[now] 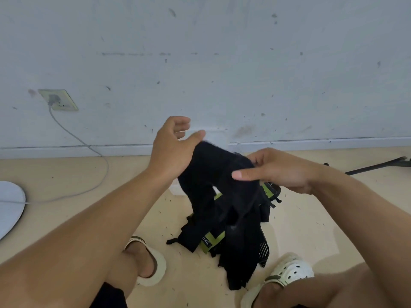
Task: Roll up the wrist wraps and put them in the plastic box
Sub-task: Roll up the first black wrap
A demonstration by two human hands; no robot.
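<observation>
A bundle of black wrist wraps point(224, 192) with lime-green trim hangs in front of me, its lower ends trailing onto the floor between my feet. My left hand point(172, 150) holds the bundle's top left edge under its thumb, while its fingers curl loosely above the cloth. My right hand point(275, 171) pinches the upper right part between thumb and fingers. A pale translucent edge point(176, 190) shows behind the wraps; whether it is the plastic box I cannot tell.
A scuffed white wall stands close ahead, with a socket point(59, 100) and a grey cable point(89, 147) running down to a white round base point(10, 210) at the left. A dark bar point(378, 166) lies on the floor at the right. My sandalled feet point(291, 272) flank the wraps.
</observation>
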